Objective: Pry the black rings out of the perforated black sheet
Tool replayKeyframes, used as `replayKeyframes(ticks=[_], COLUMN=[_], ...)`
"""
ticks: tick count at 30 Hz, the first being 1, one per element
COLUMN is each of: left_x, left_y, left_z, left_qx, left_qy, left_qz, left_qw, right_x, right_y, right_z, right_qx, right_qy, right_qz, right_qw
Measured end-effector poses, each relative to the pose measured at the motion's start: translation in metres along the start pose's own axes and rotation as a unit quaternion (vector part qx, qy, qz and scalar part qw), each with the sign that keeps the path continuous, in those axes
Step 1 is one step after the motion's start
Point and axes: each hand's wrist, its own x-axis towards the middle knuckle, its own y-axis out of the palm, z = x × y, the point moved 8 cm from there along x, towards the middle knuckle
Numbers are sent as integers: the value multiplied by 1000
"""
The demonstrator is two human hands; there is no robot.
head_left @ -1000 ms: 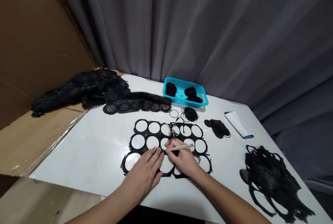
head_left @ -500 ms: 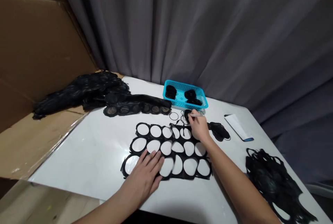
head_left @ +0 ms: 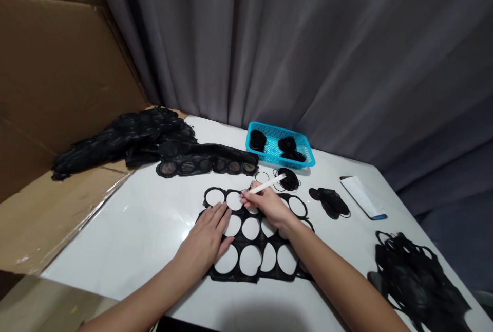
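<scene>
A black sheet point(head_left: 259, 242) with rows of round holes lies on the white table. My left hand point(head_left: 208, 232) rests flat on its left part, fingers spread a little, holding nothing. My right hand point(head_left: 265, 203) is closed on a white pen-like tool point(head_left: 267, 184), over the sheet's upper row; the tool's tip is hidden by the fingers. Just behind that hand are a thin black ring point(head_left: 262, 177) and a small pile of black rings point(head_left: 288, 180).
Behind stands a blue basket point(head_left: 280, 159) with black bundles. A folded black strip point(head_left: 208, 160) and a black heap point(head_left: 131, 136) lie back left, beside cardboard point(head_left: 57, 70). Rightward are black discs point(head_left: 332, 202), a white paper pad point(head_left: 362, 197) and black scraps point(head_left: 419, 280).
My right hand has moved left and nearer from the ring pile to the sheet's top row, keeping the white tool. My left hand has shifted up and left on the sheet.
</scene>
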Motion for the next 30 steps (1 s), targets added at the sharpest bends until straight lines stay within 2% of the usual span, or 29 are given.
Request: replayKeyframes(ticks=[2,5,8,18,23,30], left_x=[-2,-4,-5,-5,-4,-4], left_y=[0,0,2,3,1,2], left_z=[-2,-3,-2,-2,-2,-2], left_qx=[17,26,22,31,20,18], left_qy=[9,13,3,2,2,4], left_qz=[-7,-6,4,11,-3,6], left_qw=[1000,1000,1000,999,1000,1000], right_x=[-4,-12,-17,-19,-18,-22], right_y=[11,19,24,31,29,33], right_z=[-6,-8,-6,-3,-5,-2], right_qx=[-85,-222,-292,-358,-355,-380], right_qy=[-33,-73,-92,-142,-132,-154], right_qz=[17,16,12,11,-3,5], right_qw=[996,972,952,923,925,912])
